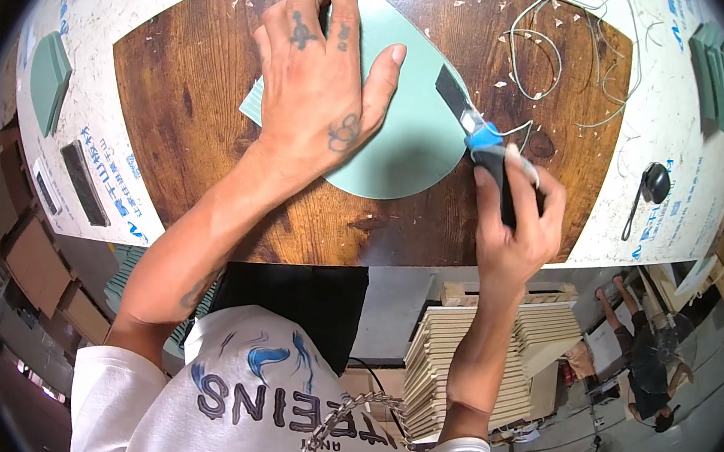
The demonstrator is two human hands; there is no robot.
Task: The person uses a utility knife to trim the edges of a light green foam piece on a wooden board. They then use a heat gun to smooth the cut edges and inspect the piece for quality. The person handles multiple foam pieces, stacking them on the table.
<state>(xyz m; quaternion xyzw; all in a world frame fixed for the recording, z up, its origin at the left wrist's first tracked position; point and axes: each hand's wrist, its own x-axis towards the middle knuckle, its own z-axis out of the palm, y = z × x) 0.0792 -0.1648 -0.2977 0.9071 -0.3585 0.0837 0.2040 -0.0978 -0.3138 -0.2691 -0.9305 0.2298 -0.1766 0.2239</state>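
Observation:
A pale green, rounded sheet point(400, 135) with a pointed far end lies on the dark wood-patterned board point(194, 82). My left hand point(310, 84) rests on it from above, thumb spread away from the other fingers, pressing on its left half. At the sheet's right edge is a utility knife point(482, 137) with a broad blade, a blue collar and a black grip. My right hand point(519, 205) is closed round the grip, and the blade points to the far left along the edge. A thin pale strip curls beside the knife near my right fingers.
Thin curled strips point(557, 67) and small scraps litter the board's far right. Stacks of green pieces stand at right point(719, 81) and left point(49, 82). A dark rectangular block point(86, 185) and a round black object point(656, 183) flank the board. Another person point(651, 363) is farther off.

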